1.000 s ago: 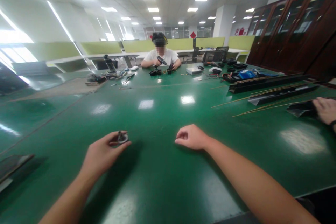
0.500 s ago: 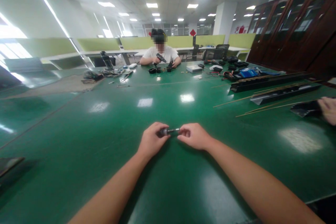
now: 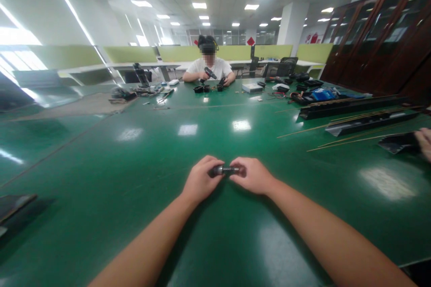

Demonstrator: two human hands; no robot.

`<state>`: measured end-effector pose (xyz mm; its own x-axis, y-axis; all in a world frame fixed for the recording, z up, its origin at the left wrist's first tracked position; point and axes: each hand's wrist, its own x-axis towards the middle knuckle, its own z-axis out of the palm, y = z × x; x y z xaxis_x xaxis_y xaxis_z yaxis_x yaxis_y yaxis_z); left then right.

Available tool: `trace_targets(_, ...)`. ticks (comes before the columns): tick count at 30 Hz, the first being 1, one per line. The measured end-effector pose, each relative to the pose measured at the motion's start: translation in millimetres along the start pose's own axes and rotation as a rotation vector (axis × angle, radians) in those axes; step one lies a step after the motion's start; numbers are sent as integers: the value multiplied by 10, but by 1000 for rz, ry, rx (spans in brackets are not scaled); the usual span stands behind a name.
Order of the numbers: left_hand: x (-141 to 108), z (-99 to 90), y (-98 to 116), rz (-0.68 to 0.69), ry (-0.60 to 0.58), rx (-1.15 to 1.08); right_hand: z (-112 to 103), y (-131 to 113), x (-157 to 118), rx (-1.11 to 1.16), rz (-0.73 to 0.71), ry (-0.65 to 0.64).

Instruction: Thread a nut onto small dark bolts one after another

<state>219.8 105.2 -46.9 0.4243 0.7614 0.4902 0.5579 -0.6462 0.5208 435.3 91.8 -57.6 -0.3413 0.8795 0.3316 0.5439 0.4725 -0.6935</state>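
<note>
Just above the green tabletop [image 3: 141, 175], a small dark and silver metal tool with a thin shaft [image 3: 226, 169] lies level between my hands. Its thicker left end sits in my left hand [image 3: 204, 177], the fingers and thumb closed round it. My right hand [image 3: 252, 175] has its thumb and fingertips curled round the thin right end. The fingertips of both hands are close together, and only the middle stretch of the tool shows. Its exact kind is too small to make out.
Across the table a person [image 3: 209, 68] in a white shirt holds a power drill [image 3: 210, 73]. Black metal channels [image 3: 350, 108] and thin rods [image 3: 303, 131] lie at right, near another person's hand [image 3: 424, 141]. A dark flat object [image 3: 15, 206] is at left.
My left hand has shifted slightly right, closer to my right hand. The right fingers now reach further along the thin shaft. The view has turned slightly left.
</note>
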Motion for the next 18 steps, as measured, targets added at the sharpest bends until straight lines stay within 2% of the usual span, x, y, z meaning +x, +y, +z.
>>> trace_targets(18, -2, 43, 78, 79, 6, -13, 46, -9, 10, -43, -92, 34)
